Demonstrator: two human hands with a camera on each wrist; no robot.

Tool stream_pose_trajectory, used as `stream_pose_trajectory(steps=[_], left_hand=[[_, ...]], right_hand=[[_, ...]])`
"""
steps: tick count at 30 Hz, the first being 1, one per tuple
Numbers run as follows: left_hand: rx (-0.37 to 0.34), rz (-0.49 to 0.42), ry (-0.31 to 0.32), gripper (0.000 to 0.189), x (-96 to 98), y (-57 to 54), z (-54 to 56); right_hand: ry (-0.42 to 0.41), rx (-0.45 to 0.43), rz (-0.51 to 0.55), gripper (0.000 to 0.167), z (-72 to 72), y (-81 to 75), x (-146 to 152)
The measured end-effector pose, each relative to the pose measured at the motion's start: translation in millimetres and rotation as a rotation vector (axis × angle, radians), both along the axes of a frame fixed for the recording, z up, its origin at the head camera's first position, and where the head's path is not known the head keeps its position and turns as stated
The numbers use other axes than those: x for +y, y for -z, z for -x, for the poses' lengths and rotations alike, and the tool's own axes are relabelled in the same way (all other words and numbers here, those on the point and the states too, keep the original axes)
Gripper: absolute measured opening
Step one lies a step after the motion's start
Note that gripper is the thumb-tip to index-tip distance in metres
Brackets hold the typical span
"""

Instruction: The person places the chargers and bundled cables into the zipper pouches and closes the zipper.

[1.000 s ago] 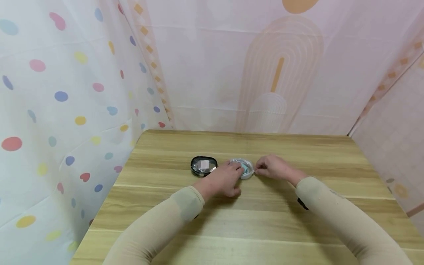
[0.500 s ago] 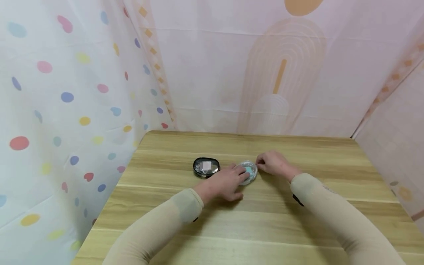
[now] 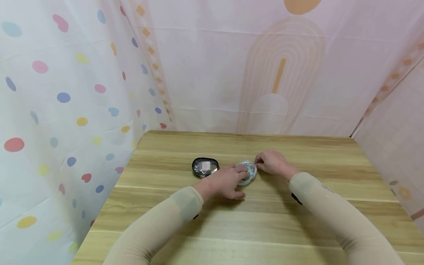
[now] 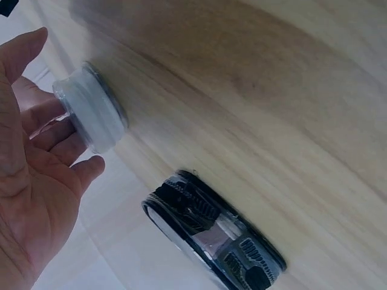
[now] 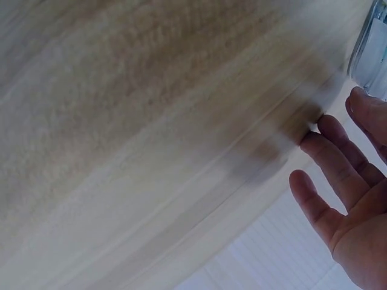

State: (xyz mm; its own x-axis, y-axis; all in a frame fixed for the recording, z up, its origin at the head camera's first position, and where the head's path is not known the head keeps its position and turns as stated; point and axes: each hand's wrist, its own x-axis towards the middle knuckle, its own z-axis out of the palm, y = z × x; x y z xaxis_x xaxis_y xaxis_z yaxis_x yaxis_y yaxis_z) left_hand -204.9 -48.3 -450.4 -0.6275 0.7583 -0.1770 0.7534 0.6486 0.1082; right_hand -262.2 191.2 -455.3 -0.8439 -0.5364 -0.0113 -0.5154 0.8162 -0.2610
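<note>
A round, clear container [image 3: 250,178] with a blue-green patch on top lies flat on the table. Its side looks whitish in the left wrist view. The left hand [image 3: 226,181] lies over its left part, fingers spread across the top and thumb held away from it. At the container's right edge is the right hand [image 3: 272,162], its fingers bent and their tips close to the rim. Whether those fingertips pinch a thin piece there is too small to see. In the right wrist view the container [image 5: 370,57] shows only partly, beside the fingers.
An oval clear case [image 3: 205,166] with a black rim, a pale label and dark contents stands left of the left hand. The wooden table [image 3: 251,228] reaches back to a patterned curtain [image 3: 205,73]; a dotted curtain [image 3: 73,140] hangs at the left.
The round container shifts slightly right and toward the person, with the left hand still on it. The right hand moves slightly up along its edge. The oval case stays put.
</note>
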Motion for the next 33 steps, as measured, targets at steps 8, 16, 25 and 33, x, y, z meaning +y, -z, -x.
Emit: stream_pose_trajectory(steps=[8,16,25,33], left_hand=[[-0.015,-0.035,-0.030,0.084,-6.5,-0.3,-1.1],[-0.011,-0.020,-0.039,0.085,-5.9,1.0,-3.8],[0.052,-0.031,0.005,0.088,-5.6,1.4,-4.7],[0.091,-0.053,0.033,0.086,-11.2,6.5,-2.2]], right_hand=[[-0.015,-0.003,0.000,0.009,0.6,-3.9,-0.5],[-0.111,-0.007,0.074,0.008,-1.8,-1.5,5.7],[-0.147,-0.029,0.105,0.007,-3.0,-1.6,12.2],[-0.114,0.006,0.065,0.013,-1.3,1.4,2.4]])
